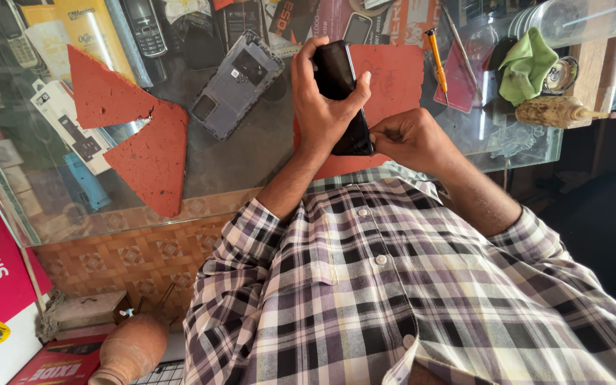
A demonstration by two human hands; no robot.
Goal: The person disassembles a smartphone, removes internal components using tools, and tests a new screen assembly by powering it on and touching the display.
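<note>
My left hand grips a black phone and holds it on end above a red mat on the glass counter. My thumb lies across the phone's face. My right hand pinches the phone's lower right edge with its fingertips. The part of the phone between the two hands is hidden. A grey phone back frame lies on the glass to the left of my hands.
A torn red mat piece lies at the left. An orange screwdriver, a green cloth and a brush sit at the right. Phones and packets show under the glass. A clay pot stands below.
</note>
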